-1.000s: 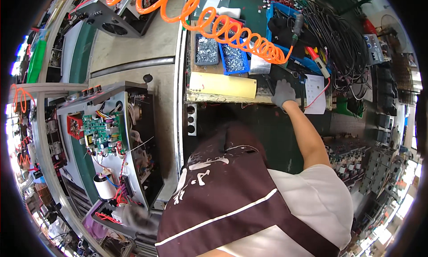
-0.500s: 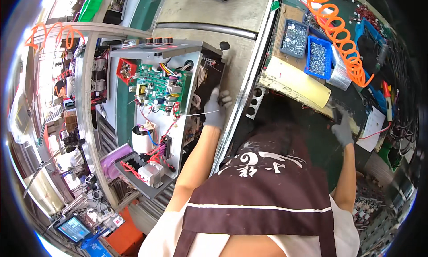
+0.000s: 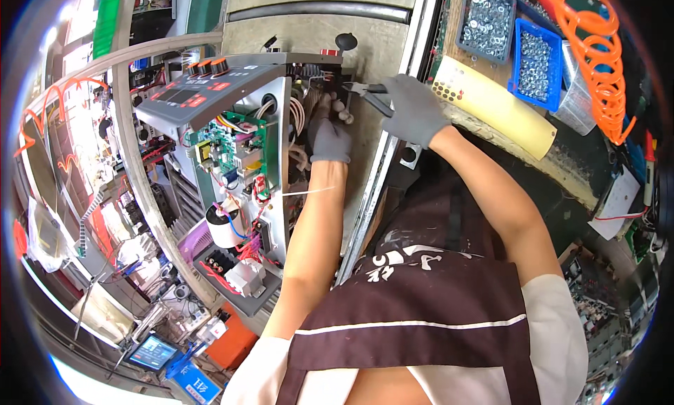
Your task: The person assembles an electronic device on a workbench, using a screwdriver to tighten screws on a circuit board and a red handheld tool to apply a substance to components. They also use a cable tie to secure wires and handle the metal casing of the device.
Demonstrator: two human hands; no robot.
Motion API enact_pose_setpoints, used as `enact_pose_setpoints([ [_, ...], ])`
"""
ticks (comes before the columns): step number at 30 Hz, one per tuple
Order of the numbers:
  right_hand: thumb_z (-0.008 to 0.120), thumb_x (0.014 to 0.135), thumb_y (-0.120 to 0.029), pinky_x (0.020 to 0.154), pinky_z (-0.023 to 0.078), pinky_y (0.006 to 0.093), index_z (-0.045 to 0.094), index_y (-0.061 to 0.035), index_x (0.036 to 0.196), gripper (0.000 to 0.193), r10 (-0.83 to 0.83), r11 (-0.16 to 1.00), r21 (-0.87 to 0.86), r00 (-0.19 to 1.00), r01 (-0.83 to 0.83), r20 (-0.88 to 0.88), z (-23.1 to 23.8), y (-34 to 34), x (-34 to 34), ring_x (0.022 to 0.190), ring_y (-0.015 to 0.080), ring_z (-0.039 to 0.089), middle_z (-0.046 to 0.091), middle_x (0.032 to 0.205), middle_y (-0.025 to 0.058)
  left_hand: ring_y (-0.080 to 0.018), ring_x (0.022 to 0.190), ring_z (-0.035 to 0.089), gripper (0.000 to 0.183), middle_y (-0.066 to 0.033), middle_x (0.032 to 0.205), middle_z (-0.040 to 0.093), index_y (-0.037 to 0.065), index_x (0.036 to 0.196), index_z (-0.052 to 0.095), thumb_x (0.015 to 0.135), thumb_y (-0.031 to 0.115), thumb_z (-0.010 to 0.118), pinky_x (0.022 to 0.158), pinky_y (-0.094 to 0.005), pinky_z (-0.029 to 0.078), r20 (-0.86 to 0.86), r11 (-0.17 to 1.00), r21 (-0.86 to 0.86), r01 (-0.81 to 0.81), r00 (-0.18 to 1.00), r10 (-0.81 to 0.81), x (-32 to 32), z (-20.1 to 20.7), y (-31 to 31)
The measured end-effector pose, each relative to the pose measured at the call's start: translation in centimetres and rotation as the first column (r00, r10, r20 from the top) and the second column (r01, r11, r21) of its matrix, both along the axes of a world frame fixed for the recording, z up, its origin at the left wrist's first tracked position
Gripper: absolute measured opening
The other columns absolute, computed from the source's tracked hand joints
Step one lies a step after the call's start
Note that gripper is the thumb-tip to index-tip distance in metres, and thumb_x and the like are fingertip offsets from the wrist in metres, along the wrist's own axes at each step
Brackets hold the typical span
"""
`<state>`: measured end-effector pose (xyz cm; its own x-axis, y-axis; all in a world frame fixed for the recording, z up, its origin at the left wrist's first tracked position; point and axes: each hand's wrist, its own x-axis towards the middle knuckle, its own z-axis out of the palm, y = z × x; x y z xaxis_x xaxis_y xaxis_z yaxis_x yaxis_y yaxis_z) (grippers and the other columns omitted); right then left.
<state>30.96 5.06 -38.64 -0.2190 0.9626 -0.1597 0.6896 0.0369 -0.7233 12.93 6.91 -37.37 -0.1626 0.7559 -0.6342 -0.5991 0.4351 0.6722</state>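
Observation:
An open grey machine chassis (image 3: 277,135) stands on the conveyor, with a green circuit board (image 3: 235,149), bundled wires and a control panel with red knobs (image 3: 200,89) showing. My left hand (image 3: 328,135), in a grey glove, reaches into the chassis and pinches wires near its top right corner. My right hand (image 3: 413,110), also gloved, holds a pair of black-handled cutters (image 3: 371,96) whose jaws point left at the same spot, close to the left fingers. A thin white cable tie (image 3: 309,190) sticks out beside my left wrist.
Two blue bins of small metal parts (image 3: 533,61) sit on the bench at the upper right, under an orange coiled air hose (image 3: 597,61). A yellow strip (image 3: 502,114) lies along the bench edge. Shelving with cables and a small screen (image 3: 151,352) fills the left side.
My right hand left the bench at the right and came over to the chassis holding the cutters. My left hand moved deeper into the chassis top. The view has turned further left.

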Motion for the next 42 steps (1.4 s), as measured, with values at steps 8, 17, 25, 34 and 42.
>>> enact_pose_setpoints([
  [8, 0.070, 0.068, -0.035, 0.077, 0.045, 0.0356, 0.047, -0.0045, 0.113, 0.059, 0.013, 0.989, 0.140, 0.986, -0.037, 0.168, -0.8, 1.9, -4.9, 0.094, 0.0269, 0.053, 0.051, 0.097, 0.0129, -0.0133, 0.051, 0.045, 0.010, -0.0046, 0.060, 0.050, 0.003, 0.085, 0.055, 0.089, 0.012, 0.053, 0.045, -0.0254, 0.035, -0.193, 1.000, -0.018, -0.018, 0.981, 0.014, 0.0, 1.4, -0.5],
  [17, 0.068, 0.062, -0.022, 0.071, 0.042, 0.0332, 0.047, -0.0054, 0.106, 0.051, -0.077, 0.964, 0.265, 0.970, 0.014, 0.230, -1.7, 1.9, -8.0, 0.092, 0.0223, 0.050, 0.050, 0.094, 0.0088, -0.0116, 0.051, 0.041, 0.011, -0.0022, 0.062, 0.046, 0.004, 0.083, 0.053, 0.088, 0.014, 0.053, 0.045, -0.0237, 0.032, -0.294, 0.993, -0.116, -0.024, 0.956, -0.011, 0.8, 2.0, -0.8],
  [25, 0.073, 0.055, -0.023, 0.070, 0.045, 0.0339, 0.046, -0.0044, 0.104, 0.059, -0.093, 0.962, 0.268, 0.984, 0.050, 0.150, -2.3, 2.0, -9.6, 0.089, 0.0254, 0.051, 0.049, 0.095, 0.0112, -0.0115, 0.050, 0.038, 0.012, -0.0012, 0.061, 0.044, 0.004, 0.083, 0.052, 0.088, 0.014, 0.053, 0.046, -0.0235, 0.032, -0.253, 0.996, -0.090, -0.028, 0.968, 0.004, 0.4, 2.4, -1.2],
  [34, 0.052, 0.079, -0.010, 0.069, 0.049, 0.0387, 0.053, -0.0064, 0.097, 0.018, -0.011, 0.976, 0.216, 0.998, -0.001, 0.055, -1.4, 2.0, -7.9, 0.084, 0.0279, 0.057, 0.055, 0.090, 0.0115, -0.0109, 0.056, 0.041, 0.012, -0.0011, 0.066, 0.046, 0.004, 0.085, 0.053, 0.089, 0.016, 0.053, 0.050, -0.0231, 0.034, -0.003, 0.994, -0.071, 0.082, 0.997, -0.083, -1.3, 1.1, -2.3],
  [42, 0.070, 0.062, -0.023, 0.073, 0.043, 0.0428, 0.051, -0.0094, 0.098, 0.043, 0.005, 0.975, 0.221, 0.995, 0.017, -0.098, 0.0, -3.8, -3.0, 0.087, 0.0314, 0.052, 0.051, 0.090, 0.0121, -0.0211, 0.078, 0.059, 0.028, -0.0095, 0.085, 0.058, 0.004, 0.089, 0.052, 0.095, 0.030, 0.043, 0.069, -0.0328, 0.047, 0.049, 0.923, -0.108, 0.370, 0.929, -0.367, -2.0, 2.4, -12.9],
])
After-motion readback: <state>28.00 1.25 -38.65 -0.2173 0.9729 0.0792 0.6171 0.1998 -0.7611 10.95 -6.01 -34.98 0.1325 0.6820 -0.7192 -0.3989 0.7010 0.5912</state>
